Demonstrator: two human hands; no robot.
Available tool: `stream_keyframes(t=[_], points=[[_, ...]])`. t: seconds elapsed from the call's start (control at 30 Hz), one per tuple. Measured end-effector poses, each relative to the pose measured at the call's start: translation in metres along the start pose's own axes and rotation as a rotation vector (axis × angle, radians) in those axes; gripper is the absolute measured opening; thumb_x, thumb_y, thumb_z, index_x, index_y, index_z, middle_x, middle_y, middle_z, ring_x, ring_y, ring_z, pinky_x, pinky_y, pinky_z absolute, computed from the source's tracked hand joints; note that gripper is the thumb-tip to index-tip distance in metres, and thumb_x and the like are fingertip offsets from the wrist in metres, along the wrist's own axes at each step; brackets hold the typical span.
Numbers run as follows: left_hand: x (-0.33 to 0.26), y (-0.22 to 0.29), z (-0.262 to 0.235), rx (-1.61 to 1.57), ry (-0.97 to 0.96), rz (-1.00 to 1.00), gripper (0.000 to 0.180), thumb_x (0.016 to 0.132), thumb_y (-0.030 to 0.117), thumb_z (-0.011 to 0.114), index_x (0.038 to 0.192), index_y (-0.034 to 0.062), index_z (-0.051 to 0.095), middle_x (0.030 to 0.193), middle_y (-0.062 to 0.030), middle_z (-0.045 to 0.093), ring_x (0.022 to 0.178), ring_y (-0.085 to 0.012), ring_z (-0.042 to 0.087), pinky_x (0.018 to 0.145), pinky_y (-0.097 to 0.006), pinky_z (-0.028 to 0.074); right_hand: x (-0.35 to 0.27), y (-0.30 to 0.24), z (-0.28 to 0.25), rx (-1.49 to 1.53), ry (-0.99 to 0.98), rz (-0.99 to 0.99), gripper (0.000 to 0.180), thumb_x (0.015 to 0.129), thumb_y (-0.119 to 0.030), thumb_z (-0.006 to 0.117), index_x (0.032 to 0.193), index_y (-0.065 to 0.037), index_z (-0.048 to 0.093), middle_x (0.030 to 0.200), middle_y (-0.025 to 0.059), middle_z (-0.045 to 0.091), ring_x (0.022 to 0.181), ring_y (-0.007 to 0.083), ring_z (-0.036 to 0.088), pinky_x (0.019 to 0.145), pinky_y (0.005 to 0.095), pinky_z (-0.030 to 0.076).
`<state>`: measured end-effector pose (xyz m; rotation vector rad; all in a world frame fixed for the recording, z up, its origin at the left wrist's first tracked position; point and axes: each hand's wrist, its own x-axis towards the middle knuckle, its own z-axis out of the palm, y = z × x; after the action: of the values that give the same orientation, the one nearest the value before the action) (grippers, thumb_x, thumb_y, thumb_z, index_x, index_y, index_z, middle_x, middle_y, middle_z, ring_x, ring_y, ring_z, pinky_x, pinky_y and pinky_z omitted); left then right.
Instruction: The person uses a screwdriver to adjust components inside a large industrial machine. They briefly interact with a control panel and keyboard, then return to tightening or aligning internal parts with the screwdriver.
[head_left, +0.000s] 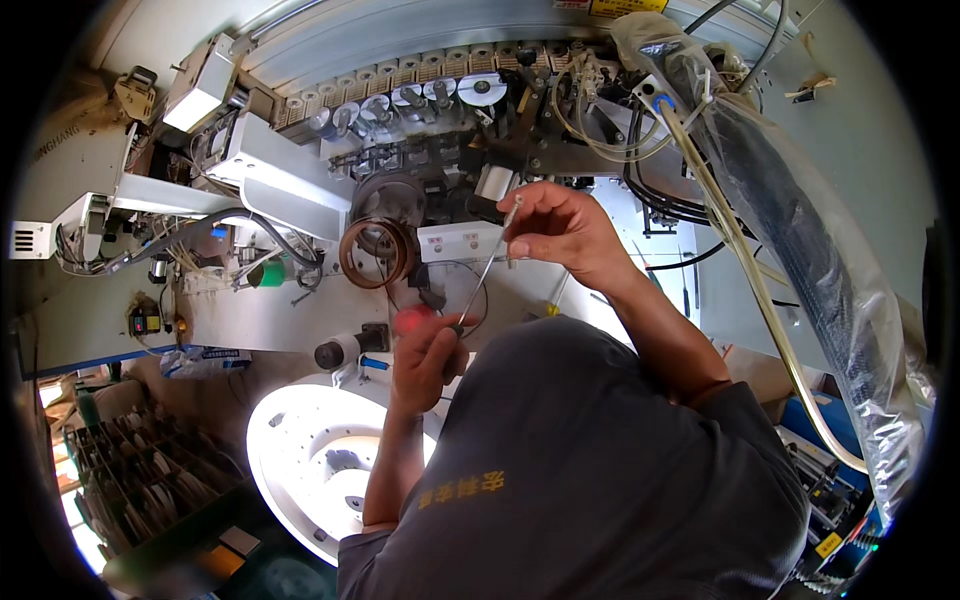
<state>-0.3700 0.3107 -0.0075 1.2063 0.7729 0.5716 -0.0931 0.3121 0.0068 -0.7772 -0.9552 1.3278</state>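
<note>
Just below frame center, the left hand [428, 362] clasps a slim screwdriver [483, 281]; just above, the right hand [570, 238] pinches its upper end.

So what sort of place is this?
It looks like a factory or workshop, probably with machinery for making or assembling parts. A row of silver discs sits on the machine, a thick hose in clear wrap curves past, and black cables loop nearby.

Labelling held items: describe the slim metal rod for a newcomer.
From the large dark shirt, look up. The slim metal rod slants up from left hand to right hand: straight and silvery, unlike the round brown ring to its left.
</note>
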Motion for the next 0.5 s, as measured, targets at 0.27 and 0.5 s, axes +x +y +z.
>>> stream_keyframes(t=[0.27, 0.5], points=[[-0.002, 0.012, 0.003, 0.041, 0.016, -0.023, 0.027, 0.102, 0.011, 0.054, 0.121, -0.0019, 0.067, 0.066, -0.0007, 0.060, 0.054, -0.0041, 0.046, 0.052, -0.020, 0.035, 0.002, -0.016, 0.004, -0.071, 0.060, 0.028, 0.017, 0.094, -0.001, 0.068, 0.111, 0.001, 0.068, 0.093, 0.0056, 0.069, 0.078, 0.0109, 0.067, 0.072, 0.0261, 0.054], [-0.001, 0.007, 0.007, 0.458, 0.305, 0.274, 0.025, 0.083, -0.001, 0.072, 0.108, -0.0013, 0.072, 0.077, -0.0077, 0.068, 0.067, -0.0140, 0.062, 0.066, -0.026, 0.049, -0.011, -0.042, 0.015, -0.700, 0.101, -0.163, 0.020, 0.098, -0.006, 0.062, 0.115, 0.004, 0.067, 0.092, 0.0092, 0.072, 0.081, 0.0142, 0.070, 0.075, 0.0272, 0.055]])
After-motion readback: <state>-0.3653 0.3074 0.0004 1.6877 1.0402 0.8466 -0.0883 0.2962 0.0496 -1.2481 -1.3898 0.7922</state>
